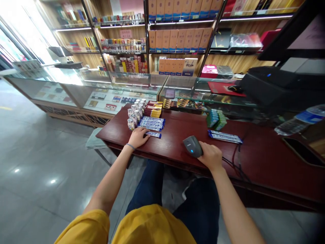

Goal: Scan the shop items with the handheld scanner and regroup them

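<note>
My right hand [211,156] is wrapped around the handle of a dark grey barcode scanner [193,146]; a small blue light glows on its head, which points left over the desk. My left hand [138,137] has its thumb and fingers at the near end of a narrow blue-and-white stick packet [153,135] lying on the desk. Just behind it is a stack of similar packets [151,123]. Several small white-lidded jars [136,112] stand in rows to the left. Red-and-yellow packs [153,109] are piled behind. Two more blue-and-white packets [224,136] lie to the right.
The dark red desk [172,130] runs across in front of me. Green packs [216,119] stand at its right back. A clear water bottle [301,120], a dark phone [303,151] and the scanner's cable [232,164] are on the right. Glass counters [99,91] stand behind; a stool [95,139] is left.
</note>
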The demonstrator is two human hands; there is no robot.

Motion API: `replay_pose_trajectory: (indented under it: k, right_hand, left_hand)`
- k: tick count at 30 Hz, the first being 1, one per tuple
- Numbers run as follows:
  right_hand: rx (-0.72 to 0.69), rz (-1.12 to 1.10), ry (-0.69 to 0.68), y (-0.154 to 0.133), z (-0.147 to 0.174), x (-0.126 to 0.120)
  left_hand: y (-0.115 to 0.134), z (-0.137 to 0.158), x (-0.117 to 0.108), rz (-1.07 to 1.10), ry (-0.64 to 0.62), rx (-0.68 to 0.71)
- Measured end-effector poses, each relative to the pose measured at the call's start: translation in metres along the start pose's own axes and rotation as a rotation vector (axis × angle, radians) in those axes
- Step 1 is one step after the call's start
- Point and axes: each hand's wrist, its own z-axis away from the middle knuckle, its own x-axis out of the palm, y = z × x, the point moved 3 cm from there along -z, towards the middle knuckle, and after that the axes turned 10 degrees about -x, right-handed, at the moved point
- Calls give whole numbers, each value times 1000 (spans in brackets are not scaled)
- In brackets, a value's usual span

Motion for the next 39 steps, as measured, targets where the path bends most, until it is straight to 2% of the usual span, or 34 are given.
replay_pose_trajectory:
  k: [4, 11, 15, 20, 28, 33, 39]
  right_hand:
    - [19, -17, 0, 1, 1, -1]
    - [57, -18, -14, 3, 4, 2]
    - [86, -29, -27, 4, 3, 2]
    - [88, -17, -12, 4, 3, 0]
    - [161, -37, -32, 5, 3, 1]
    - [185, -59, -78, 7, 5, 3]
    - [253, -112, -256, 12, -8, -2]
  left_hand:
    - [1, 0, 0, -26, -9, 6]
    - [8, -1, 1, -46, -65, 102]
    - [19, -11, 8, 15, -61, 49]
    - [53, -39, 31, 328, -102, -36]
    - [110, -80, 89, 1011, -301, -144]
    - [120, -84, 103, 1139, -323, -198]
    - [110, -87, 109, 1088, -199, -171]
